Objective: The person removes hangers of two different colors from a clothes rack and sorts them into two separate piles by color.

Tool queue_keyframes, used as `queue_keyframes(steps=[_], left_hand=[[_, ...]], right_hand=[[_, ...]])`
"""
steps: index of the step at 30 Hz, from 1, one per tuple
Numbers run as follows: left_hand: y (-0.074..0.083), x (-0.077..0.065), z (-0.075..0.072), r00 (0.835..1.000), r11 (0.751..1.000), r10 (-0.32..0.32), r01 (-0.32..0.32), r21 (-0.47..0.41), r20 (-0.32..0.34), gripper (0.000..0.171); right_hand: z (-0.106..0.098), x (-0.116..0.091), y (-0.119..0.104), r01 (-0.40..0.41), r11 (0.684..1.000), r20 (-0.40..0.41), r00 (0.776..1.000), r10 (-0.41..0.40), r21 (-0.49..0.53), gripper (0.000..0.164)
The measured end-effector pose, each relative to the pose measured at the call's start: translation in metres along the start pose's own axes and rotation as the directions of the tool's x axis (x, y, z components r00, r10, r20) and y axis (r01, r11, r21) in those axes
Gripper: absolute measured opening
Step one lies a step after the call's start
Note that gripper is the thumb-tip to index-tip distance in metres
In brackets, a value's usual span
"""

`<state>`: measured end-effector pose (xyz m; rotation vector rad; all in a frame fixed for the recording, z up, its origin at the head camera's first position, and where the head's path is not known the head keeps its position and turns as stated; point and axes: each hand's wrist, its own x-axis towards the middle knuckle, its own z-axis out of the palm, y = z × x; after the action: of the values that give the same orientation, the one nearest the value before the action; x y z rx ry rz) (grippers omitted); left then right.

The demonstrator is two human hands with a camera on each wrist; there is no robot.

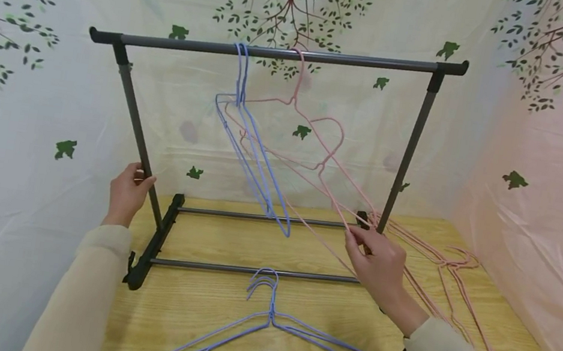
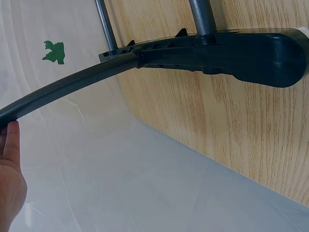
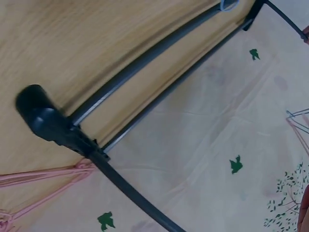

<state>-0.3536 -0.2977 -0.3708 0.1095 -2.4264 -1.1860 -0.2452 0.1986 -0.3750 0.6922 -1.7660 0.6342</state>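
Note:
My right hand [image 1: 375, 259] pinches a pink wire hanger [image 1: 335, 199] by one arm, near the rack's right post. That hanger's hook points up and overlaps another pink hanger [image 1: 297, 84], which hangs from the top bar. My left hand [image 1: 127, 192] holds the left post of the black clothes rack [image 1: 138, 124], thumb and fingers at the tube. In the left wrist view, fingertips [image 2: 13, 140] touch the underside of that post. Two blue hangers [image 1: 242, 81] hang on the bar left of the pink one. Only a sliver of the right hand [image 3: 303, 212] shows in its wrist view.
Several blue hangers [image 1: 271, 319] lie stacked on the wooden table [image 1: 228, 237] in front of the rack. Several pink hangers [image 1: 456, 265] lie at the right, behind and beside the right foot. Curtains with leaf prints [image 1: 67, 149] stand close around the table.

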Motion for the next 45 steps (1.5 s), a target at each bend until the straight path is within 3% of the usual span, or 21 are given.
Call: queue_keyframes(steps=[11, 20, 27, 37, 41, 45], left_hand=[[0.001, 0.001, 0.0, 1.0, 1.0, -0.009, 0.009, 0.01, -0.007, 0.043], [0.001, 0.001, 0.001, 1.0, 1.0, -0.004, 0.004, 0.002, -0.007, 0.043], [0.002, 0.001, 0.001, 1.0, 1.0, -0.014, 0.014, 0.006, -0.01, 0.043], [0.001, 0.002, 0.001, 1.0, 1.0, -0.005, 0.005, 0.013, -0.016, 0.043], [0.001, 0.002, 0.001, 1.0, 1.0, -0.013, 0.013, 0.011, -0.017, 0.043], [-0.001, 0.004, 0.003, 1.0, 1.0, -0.021, 0.021, 0.009, -0.021, 0.042]], right_hand=[[-0.017, -0.036, 0.021, 0.081, 0.997, 0.015, 0.997, -0.081, 0.001, 0.033], [-0.031, -0.06, 0.035, 0.138, 0.987, 0.098, 0.987, -0.13, -0.08, 0.039], [-0.034, -0.078, 0.045, 0.175, 0.982, 0.181, 0.971, -0.159, -0.075, 0.042], [-0.043, -0.097, 0.052, 0.104, 0.992, 0.326, 0.942, -0.075, -0.074, 0.049], [-0.052, -0.103, 0.058, 0.039, 0.995, 0.324, 0.946, -0.009, -0.088, 0.035], [-0.061, -0.107, 0.066, 0.011, 0.99, 0.254, 0.967, 0.026, -0.142, 0.035]])
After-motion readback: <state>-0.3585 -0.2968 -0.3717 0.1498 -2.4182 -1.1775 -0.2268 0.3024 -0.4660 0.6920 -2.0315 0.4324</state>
